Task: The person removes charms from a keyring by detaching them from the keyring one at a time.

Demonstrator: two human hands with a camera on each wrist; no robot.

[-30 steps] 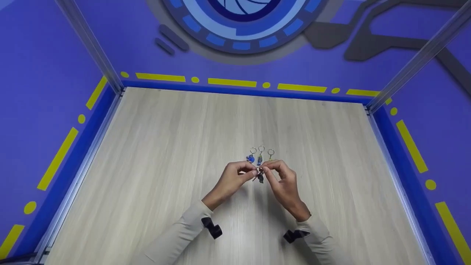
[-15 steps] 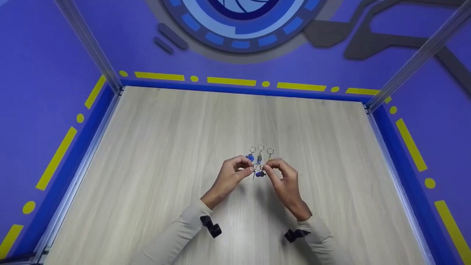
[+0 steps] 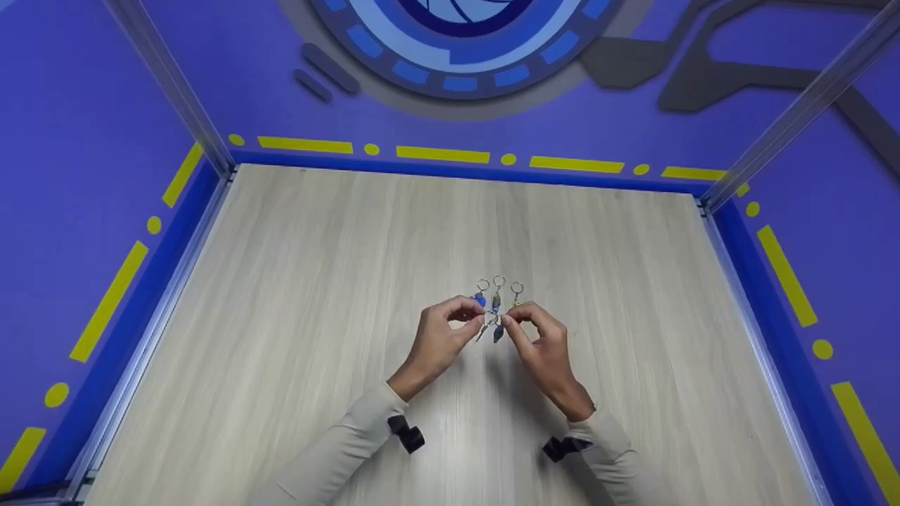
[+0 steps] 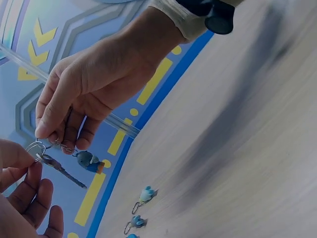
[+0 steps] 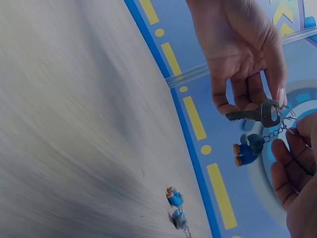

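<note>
My left hand (image 3: 439, 341) and right hand (image 3: 547, 348) meet above the table, fingertips close together. In the left wrist view, thumb and fingers of both hands pinch a thin metal key ring (image 4: 35, 146) from opposite sides. A metal key (image 5: 257, 114) hangs at the ring. On a short chain (image 5: 275, 133) beside it dangles a small figure charm (image 5: 250, 149) with a grey head, blue body and orange feet. Fingertips partly cover the ring, so whether the key is threaded on it I cannot tell.
Just beyond the hands, three figure keychains lie in a row on the wooden table (image 3: 337, 267): a left one (image 3: 479, 299), a middle one (image 3: 496, 302) and a right one (image 3: 517, 289) partly behind the right hand. Blue panels (image 3: 450, 126) wall the table's back and sides.
Both hands stay in nearly the same place. Between them the key and the charm have swung and turned, and the key now slants down to the left.
</note>
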